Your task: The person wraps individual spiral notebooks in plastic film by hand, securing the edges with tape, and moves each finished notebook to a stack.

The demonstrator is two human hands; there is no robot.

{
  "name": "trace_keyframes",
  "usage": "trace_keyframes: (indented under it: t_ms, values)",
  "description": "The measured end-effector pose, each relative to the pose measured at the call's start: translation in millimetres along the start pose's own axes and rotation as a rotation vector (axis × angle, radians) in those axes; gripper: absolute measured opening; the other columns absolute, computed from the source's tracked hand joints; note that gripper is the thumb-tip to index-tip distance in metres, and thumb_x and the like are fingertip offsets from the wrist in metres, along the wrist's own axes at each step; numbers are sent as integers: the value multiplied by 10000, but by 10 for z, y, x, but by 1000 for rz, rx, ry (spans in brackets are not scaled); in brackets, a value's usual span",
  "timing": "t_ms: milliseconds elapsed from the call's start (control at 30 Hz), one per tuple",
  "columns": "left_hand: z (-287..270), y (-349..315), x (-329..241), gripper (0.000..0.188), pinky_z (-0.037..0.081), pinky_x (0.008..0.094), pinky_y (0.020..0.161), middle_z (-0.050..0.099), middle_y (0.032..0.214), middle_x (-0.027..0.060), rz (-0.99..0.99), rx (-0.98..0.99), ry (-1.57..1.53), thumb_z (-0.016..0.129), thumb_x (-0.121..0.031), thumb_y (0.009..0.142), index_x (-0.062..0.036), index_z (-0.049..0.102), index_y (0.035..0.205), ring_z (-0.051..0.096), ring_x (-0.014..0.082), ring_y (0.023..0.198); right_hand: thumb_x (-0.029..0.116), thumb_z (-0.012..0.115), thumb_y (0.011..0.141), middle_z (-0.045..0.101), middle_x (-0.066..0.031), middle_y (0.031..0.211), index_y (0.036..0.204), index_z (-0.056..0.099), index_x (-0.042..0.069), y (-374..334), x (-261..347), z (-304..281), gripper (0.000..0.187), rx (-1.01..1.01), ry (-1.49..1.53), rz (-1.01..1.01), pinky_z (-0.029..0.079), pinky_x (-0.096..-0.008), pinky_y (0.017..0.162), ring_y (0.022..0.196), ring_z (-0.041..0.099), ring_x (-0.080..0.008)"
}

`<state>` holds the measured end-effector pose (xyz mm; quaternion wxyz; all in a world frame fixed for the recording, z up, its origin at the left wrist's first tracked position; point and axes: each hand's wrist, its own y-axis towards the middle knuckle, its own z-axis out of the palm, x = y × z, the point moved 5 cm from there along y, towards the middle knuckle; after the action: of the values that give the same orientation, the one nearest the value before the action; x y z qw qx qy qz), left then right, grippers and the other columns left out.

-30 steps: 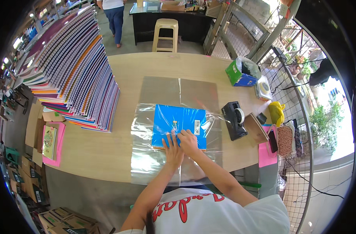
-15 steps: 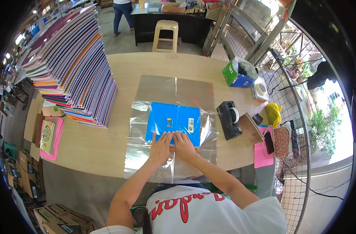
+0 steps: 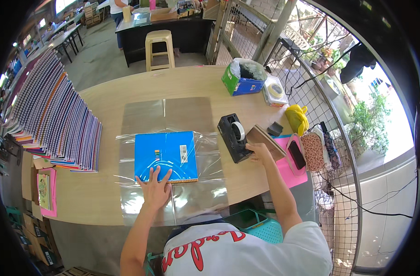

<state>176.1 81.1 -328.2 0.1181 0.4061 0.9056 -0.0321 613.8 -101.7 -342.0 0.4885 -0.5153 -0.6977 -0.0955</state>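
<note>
A blue spiral-bound notebook (image 3: 166,152) lies on a clear plastic sheet (image 3: 196,202), its coil along the near edge. Plastic covers part of the notebook and reflects light. My left hand (image 3: 155,187) rests on its near edge with fingers spread flat, holding nothing. To the right stands a black tape dispenser (image 3: 228,133) with a roll of clear tape (image 3: 238,131). At the dispenser's near end is my right hand (image 3: 260,152), thumb and fingers drawn together. What they pinch there is too small to make out.
A tall stack of spiral notebooks (image 3: 58,115) stands on the left. Right of the dispenser are a brown box (image 3: 266,141), a pink folder (image 3: 295,179), a phone (image 3: 296,154), a yellow cloth (image 3: 296,119) and a patterned pouch (image 3: 312,152). A green-and-blue box (image 3: 244,85) sits farther back.
My right hand has left the notebook and reached right to the tape dispenser. My left hand stays at the notebook's near edge, fingers now more spread. The whole view has shifted rightward.
</note>
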Motion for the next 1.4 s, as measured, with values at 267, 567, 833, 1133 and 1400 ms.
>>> trace_keyframes:
  t_ms: [267, 567, 833, 1133, 1400]
  values:
    - [-7, -17, 14, 586, 96, 815, 1028, 329, 1537, 104, -51, 59, 34, 648, -359, 879, -388, 463, 1434, 323, 389, 1418, 191, 747, 859, 643, -73, 815, 844, 675, -22, -304, -430, 172, 225, 22, 216, -95, 583, -422, 663, 769, 648, -210]
    - [-1, -42, 44, 577, 99, 827, 1007, 334, 1532, 114, -2, 26, 19, 655, -365, 876, -379, 477, 1425, 325, 390, 1411, 183, 691, 920, 597, -49, 851, 884, 658, 2, -662, -607, 322, 187, 43, 1030, -383, 585, -415, 761, 852, 639, -204]
    - [15, -17, 29, 588, 103, 824, 1004, 355, 1514, 111, -5, -54, -11, 674, -405, 856, -384, 486, 1413, 324, 381, 1410, 148, 593, 970, 589, -54, 778, 897, 597, 62, -1148, -1109, 1290, 113, 330, 1413, 371, 533, -304, 642, 694, 583, -182]
    - [9, -82, 116, 666, 114, 804, 1021, 367, 1479, 159, -30, -91, -89, 727, -436, 772, -374, 509, 1398, 330, 363, 1413, 83, 662, 899, 640, -41, 737, 899, 690, -29, -1177, 1362, 3091, 116, 719, 78, -551, 444, -248, 569, 640, 554, -94]
    - [15, -188, 581, 625, 75, 703, 1104, 539, 1423, 24, -58, -110, -350, 499, -84, 821, -39, 317, 1417, 543, 257, 1268, 95, 732, 820, 708, -70, 796, 879, 729, -19, -1297, 1230, 3293, 128, 1043, 0, -579, 505, -263, 660, 679, 600, -111]
